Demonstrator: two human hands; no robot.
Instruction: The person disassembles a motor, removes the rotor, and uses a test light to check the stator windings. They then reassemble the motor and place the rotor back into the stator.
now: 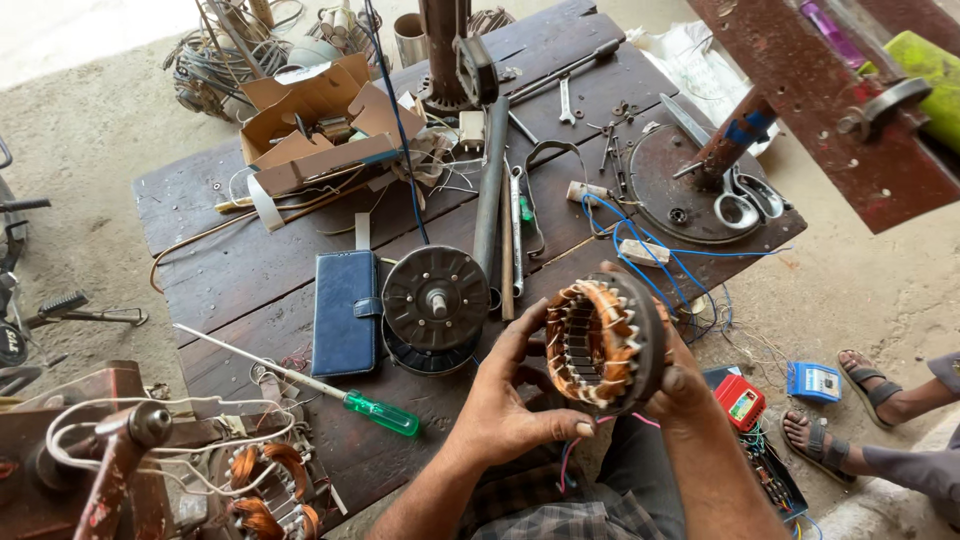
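Note:
Both my hands hold a round motor stator [600, 342] with copper windings and a dark metal rim, tilted toward me above the front edge of the wooden table [240, 270]. My left hand [505, 395] cups its left side, thumb under it. My right hand [682, 385] grips its right rim. Thin pink and blue wires hang below it. A dark round motor cover [436, 300] with a centre shaft lies on the table just left of the stator.
A blue phone wallet [345, 312], a green-handled screwdriver [380, 411], a cardboard box [315, 125], spanners, scissors [745, 200] and blue wires lie on the table. Another wound stator [268, 490] sits lower left. A person's sandalled feet [850, 400] are at right, near red and blue meters.

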